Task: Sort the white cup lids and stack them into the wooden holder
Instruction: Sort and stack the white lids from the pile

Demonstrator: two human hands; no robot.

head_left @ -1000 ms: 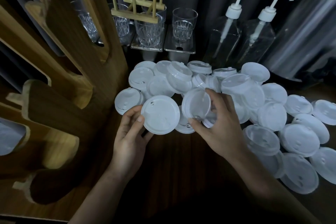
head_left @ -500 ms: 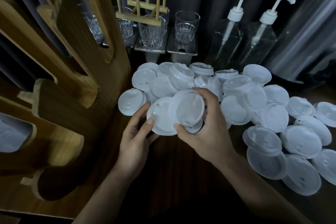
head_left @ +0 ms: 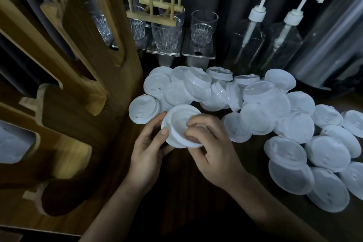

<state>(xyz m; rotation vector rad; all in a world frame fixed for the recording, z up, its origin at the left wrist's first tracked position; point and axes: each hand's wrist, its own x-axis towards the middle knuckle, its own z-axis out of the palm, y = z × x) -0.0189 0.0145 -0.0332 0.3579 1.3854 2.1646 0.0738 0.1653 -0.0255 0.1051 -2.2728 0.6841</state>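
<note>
Both hands hold a small stack of white cup lids (head_left: 179, 122) just above the dark tabletop, in front of the loose pile. My left hand (head_left: 149, 149) grips the stack's left rim with the thumb on top. My right hand (head_left: 212, 149) pinches its right side, fingers curled over the upper lid. A large heap of white lids (head_left: 261, 108) spreads from the centre to the right edge. The wooden holder (head_left: 74, 104) with its curved slots fills the left side; one lower slot shows white lids (head_left: 13, 143) inside.
Several ribbed glasses (head_left: 167, 33) stand on metal stands at the back, behind a small rack of wooden pegs (head_left: 157, 6). Two clear pump bottles (head_left: 251, 41) stand at the back right, next to a clear plastic sleeve (head_left: 334, 45).
My right hand has brought its lid leftward onto the lid in my left hand; the two lids now sit nested together, held by both hands.
</note>
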